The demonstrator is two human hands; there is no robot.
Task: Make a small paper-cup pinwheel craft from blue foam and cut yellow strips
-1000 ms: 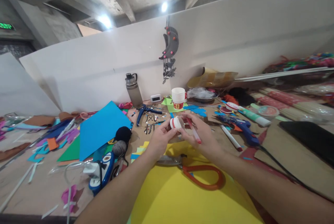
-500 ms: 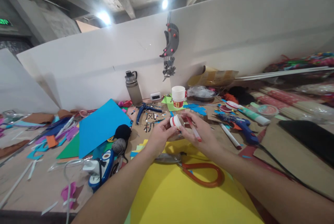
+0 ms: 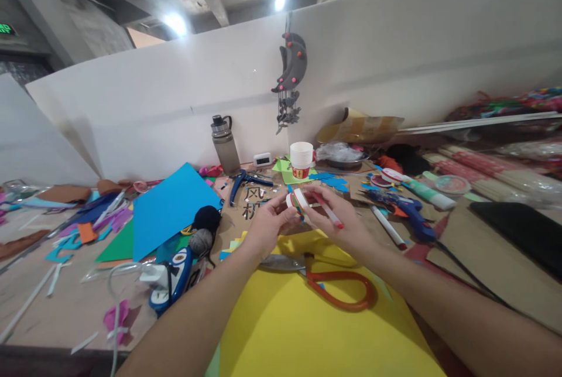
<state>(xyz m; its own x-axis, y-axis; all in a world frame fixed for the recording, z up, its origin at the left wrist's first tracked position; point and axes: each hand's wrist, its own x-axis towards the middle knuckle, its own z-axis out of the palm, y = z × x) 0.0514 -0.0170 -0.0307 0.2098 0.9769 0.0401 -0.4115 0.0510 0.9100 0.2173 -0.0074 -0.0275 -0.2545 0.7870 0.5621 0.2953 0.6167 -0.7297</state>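
My left hand [image 3: 271,223] is closed around one side of a small white paper cup [image 3: 298,200] with a red and green band. My right hand [image 3: 340,218] grips the other side with its fingertips, and a red pen [image 3: 328,212] sits between its fingers, slanting down to the right. Both hands hover over yellow paper [image 3: 272,324]. Under my wrists lie large scissors [image 3: 346,292] with orange handles, their blades pointing left. Part of the cup is hidden by my fingers.
Stacked paper cups [image 3: 301,160] stand behind my hands. A water bottle [image 3: 225,146] is at the back left, near blue pliers [image 3: 246,181]. Blue card [image 3: 173,213] and a blue power strip [image 3: 175,280] lie left; a hot glue gun [image 3: 406,210] and white marker [image 3: 389,228] lie right.
The paper cup has been turned in my fingers, so green now shows beside its red band. My right hand and the pen have shifted slightly. The camera view has moved a little.
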